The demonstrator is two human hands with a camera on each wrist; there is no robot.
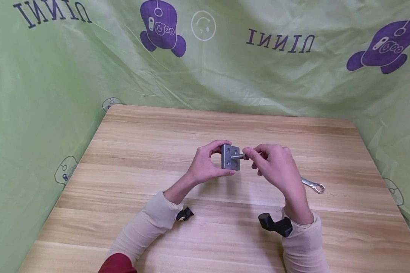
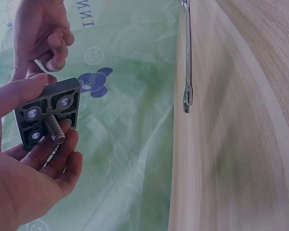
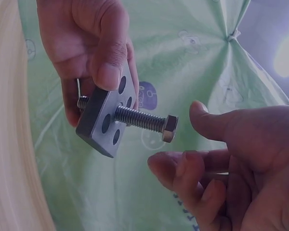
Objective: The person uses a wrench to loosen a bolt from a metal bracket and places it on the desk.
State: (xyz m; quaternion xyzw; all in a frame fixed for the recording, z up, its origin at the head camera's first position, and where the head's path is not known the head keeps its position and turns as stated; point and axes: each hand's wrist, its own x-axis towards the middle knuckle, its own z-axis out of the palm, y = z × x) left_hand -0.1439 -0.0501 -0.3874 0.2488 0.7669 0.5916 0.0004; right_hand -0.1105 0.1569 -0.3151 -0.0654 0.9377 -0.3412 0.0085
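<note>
My left hand (image 1: 206, 163) grips a small grey square plate (image 1: 231, 163) by its edges, raised above the table. Small holes mark the plate's corners. A hex bolt (image 3: 142, 119) runs through its middle, with the hex head on the right and a threaded end (image 2: 54, 130) out of the ribbed far face. Close by the bolt head is my right hand (image 1: 275, 161). In the right wrist view, its thumb (image 3: 207, 122) and fingers are spread apart beside the head, with a gap between them and the bolt.
A combination wrench (image 1: 316, 185) lies on the wooden table (image 1: 157, 129), partly hidden behind my right forearm. Black wrist mounts (image 1: 276, 224) stick out from both sleeves. Green printed fabric (image 1: 225, 76) hangs around the back and sides of the table.
</note>
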